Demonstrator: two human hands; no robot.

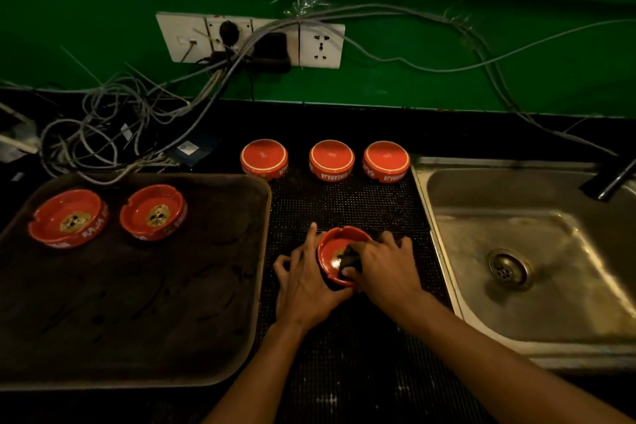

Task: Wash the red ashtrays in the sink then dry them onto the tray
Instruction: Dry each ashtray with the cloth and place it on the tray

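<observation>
The right hand [382,267] presses a dark cloth [349,260] into the bowl of a red ashtray [332,251], with its grip closed around the cloth. The left hand [306,282] steadies this ashtray from the left side: the thumb and lower fingers curve against its wall, and the index finger points up beside the rim. The ashtray stands upright on a black dotted mat [347,203] on the dark surface, between the tray and the sink. Behind it, on the same mat, three more red ashtrays [331,159] stand in a row, turned upside down. On the left, a brown tray [155,303] carries two upright ashtrays [153,211] near its far edge. On the right, the steel sink [537,251] shows only its drain [509,268].
</observation>
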